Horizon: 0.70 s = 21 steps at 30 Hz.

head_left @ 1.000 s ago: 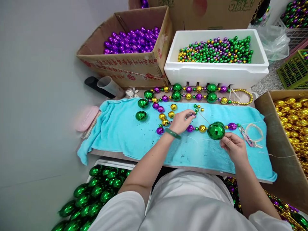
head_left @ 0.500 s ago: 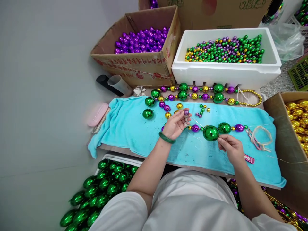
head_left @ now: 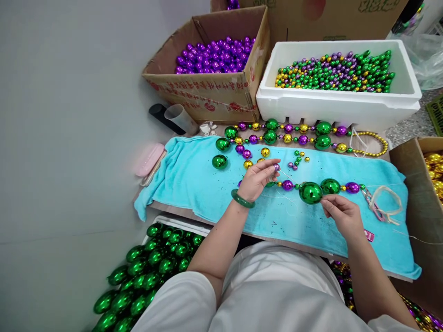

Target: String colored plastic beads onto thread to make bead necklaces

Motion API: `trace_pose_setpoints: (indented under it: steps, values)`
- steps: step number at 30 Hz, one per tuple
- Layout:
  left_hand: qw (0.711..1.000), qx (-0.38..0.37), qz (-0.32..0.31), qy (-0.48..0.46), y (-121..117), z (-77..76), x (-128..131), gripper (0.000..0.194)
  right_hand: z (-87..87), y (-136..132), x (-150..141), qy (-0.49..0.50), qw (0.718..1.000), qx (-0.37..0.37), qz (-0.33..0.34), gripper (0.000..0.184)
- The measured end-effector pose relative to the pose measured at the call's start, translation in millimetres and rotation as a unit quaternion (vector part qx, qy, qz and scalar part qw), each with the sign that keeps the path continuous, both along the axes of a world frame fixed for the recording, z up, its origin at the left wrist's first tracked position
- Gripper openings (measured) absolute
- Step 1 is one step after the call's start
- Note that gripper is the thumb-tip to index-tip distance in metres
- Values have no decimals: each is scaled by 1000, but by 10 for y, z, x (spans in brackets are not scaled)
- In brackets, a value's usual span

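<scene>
My left hand (head_left: 256,180), with a green bangle (head_left: 242,198) at the wrist, pinches a small purple bead (head_left: 276,167) between thumb and fingers. From that bead a thin pale line, needle or thread, I cannot tell which, runs to a large green bead (head_left: 310,192). The fingertips of my right hand (head_left: 342,213) grip the right end of this green bead, just above the blue towel (head_left: 207,184). Behind it lies a strung row with another large green bead (head_left: 330,186) and a purple bead (head_left: 352,187). Loose small beads (head_left: 296,160) rest beyond my left hand.
A finished-looking bead strand (head_left: 303,139) crosses the table's back. Behind stand a cardboard box (head_left: 204,94) of purple beads and a white foam box (head_left: 335,103) of small beads. Scissors (head_left: 374,206) lie right; green beads (head_left: 152,258) fill a container at lower left.
The whole view has shifted, so everything appears further right. Both hands keep their holds on the small purple bead and the large green bead, with hardly any movement between them.
</scene>
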<state>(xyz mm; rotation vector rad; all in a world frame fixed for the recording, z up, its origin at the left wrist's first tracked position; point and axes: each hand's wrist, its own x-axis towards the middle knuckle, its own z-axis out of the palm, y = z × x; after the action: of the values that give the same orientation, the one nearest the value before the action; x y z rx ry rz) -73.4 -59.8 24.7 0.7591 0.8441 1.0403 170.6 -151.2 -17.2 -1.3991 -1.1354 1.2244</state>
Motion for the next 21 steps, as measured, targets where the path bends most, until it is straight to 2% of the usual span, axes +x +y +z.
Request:
trace_pose_setpoints:
  steps: [2,5,8,11,13,15,18,21]
  values:
    - [1000,9,-19,17,-37,-4,34,34,9,16,-41,6,1000,-9,11,18]
    - [997,28,-42,54,-102,-22,107,23,-8,28,-160,53,997,-38,33,23]
    - [990,66,-52,111,-146,-14,162,22,-66,13,-230,82,990,-76,83,30]
    - [980,93,-66,165,-160,32,181,22,-97,-3,-187,-19,988,-87,128,32]
    - [973,109,-68,193,-160,66,189,22,-57,4,-143,-123,986,-52,100,30]
    - [962,137,-60,227,-163,92,206,19,32,33,-138,-173,984,7,44,27]
    - [948,175,-56,259,-175,133,255,16,169,113,-231,-122,990,65,4,23]
    - [959,166,-50,223,-182,192,311,16,198,209,-369,-28,997,39,53,26]
